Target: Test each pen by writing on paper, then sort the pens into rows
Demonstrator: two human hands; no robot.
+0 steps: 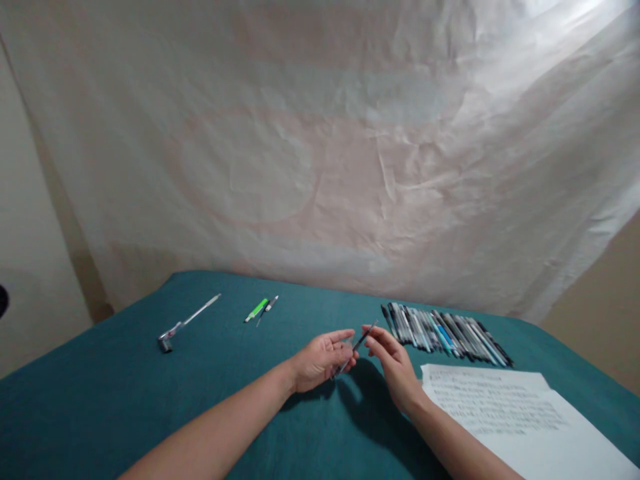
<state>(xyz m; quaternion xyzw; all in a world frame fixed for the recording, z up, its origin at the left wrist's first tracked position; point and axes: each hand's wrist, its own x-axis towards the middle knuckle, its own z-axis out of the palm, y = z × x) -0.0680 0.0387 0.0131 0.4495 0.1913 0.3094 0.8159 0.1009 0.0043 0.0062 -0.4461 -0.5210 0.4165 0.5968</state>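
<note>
In front of me, a slim dark pen (pixel 359 343) slants up to the right between my hands, held above the cloth. My left hand (pixel 323 361) grips its lower part, thumb and fingers closed around it. Something pale and see-through shows by the left fingers, too small to make out. The bent fingers of my right hand (pixel 393 363) pinch near the pen's upper end. Beyond my right hand, a row of pens (pixel 445 333), mostly black, grey and clear with some blue, lies side by side.
A dark green cloth (pixel 240 400) covers the table. Handwritten paper sheets (pixel 500 407) lie at the right. A green marker (pixel 257 309) and a white-and-black pen (pixel 271 304) rest at centre-left. Farther left lies a thin silver rod with a blocky end (pixel 167 343). A pale sheet (pixel 320 147) hangs behind.
</note>
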